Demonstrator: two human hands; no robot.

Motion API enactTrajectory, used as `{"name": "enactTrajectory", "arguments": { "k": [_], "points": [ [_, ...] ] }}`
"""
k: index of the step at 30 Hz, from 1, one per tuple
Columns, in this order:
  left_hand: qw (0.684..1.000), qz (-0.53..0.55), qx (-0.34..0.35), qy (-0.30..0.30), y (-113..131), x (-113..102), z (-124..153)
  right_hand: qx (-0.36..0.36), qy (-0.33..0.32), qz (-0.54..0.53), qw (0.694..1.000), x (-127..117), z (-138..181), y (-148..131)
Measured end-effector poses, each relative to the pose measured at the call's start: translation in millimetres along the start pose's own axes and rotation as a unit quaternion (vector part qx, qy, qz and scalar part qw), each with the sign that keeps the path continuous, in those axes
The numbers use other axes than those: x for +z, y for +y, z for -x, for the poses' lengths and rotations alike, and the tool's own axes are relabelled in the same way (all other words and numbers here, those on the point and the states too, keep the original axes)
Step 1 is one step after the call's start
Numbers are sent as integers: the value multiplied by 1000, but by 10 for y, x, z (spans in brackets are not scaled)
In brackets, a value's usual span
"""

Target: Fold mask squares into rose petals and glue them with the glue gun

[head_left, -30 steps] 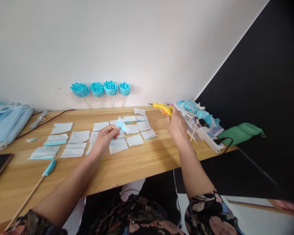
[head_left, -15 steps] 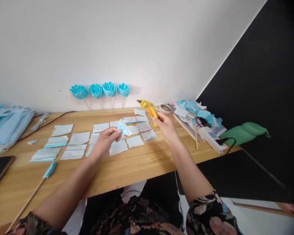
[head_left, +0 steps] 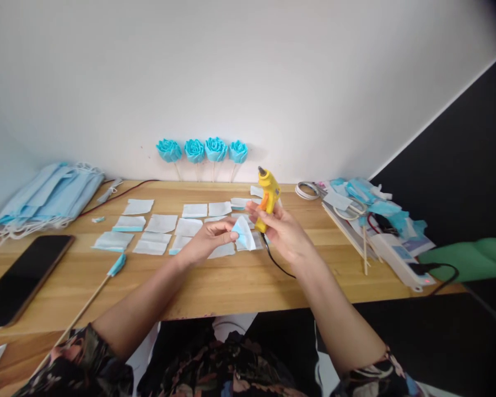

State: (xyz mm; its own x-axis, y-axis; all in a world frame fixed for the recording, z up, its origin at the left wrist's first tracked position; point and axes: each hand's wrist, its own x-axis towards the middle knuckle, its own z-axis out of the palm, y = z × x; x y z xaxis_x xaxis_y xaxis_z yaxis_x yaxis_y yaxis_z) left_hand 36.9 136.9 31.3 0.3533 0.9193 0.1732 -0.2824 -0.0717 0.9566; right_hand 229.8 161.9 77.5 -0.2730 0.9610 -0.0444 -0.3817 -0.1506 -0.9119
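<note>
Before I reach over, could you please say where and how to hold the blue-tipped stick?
Probably by the slim bare shaft, just below the blue tip, from above, on the phone side: it slants, with the left forearm along its other side.

sleeves (head_left: 85,361): dark, floral print | top (head_left: 231,366): matching | left hand (head_left: 209,240): bare | right hand (head_left: 287,234): bare

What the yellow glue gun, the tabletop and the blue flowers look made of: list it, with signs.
Yellow glue gun: probably hard plastic, smooth, moulded-looking; its dark nozzle may be metal.
Tabletop: wood or wood-effect laminate, low sheen, showing streaky grain.
Blue flowers: apparently thin nonwoven fabric, matt, judging by their soft, layered petals.
</note>
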Motion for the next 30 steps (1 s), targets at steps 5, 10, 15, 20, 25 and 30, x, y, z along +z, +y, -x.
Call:
{"name": "enactTrajectory", "arguments": {
  "k": [5, 10, 15, 20, 25, 30],
  "points": [
    [999, -29, 15, -19, 44, 48, 5, 8, 12, 7, 1000, 209, -60, 228],
    [998, -41, 28, 27, -18, 94, 12, 33, 27, -3, 999, 369, -143, 335],
    [996, -42, 49, 60, -47, 110, 21, 2, -10, 60, 998, 378, 27, 267],
    [993, -40, 70, 82, -32, 74, 30, -113, 9, 417, 902, -198, 482, 209],
    [995, -44, 57, 74, -7, 69, 52, -108, 263, 732, 619, -1395, 803, -99],
    [996, -76, 25, 47, 52, 109, 67, 81, 323, 817, 470, -2153, 970, -388]
  ]
}}
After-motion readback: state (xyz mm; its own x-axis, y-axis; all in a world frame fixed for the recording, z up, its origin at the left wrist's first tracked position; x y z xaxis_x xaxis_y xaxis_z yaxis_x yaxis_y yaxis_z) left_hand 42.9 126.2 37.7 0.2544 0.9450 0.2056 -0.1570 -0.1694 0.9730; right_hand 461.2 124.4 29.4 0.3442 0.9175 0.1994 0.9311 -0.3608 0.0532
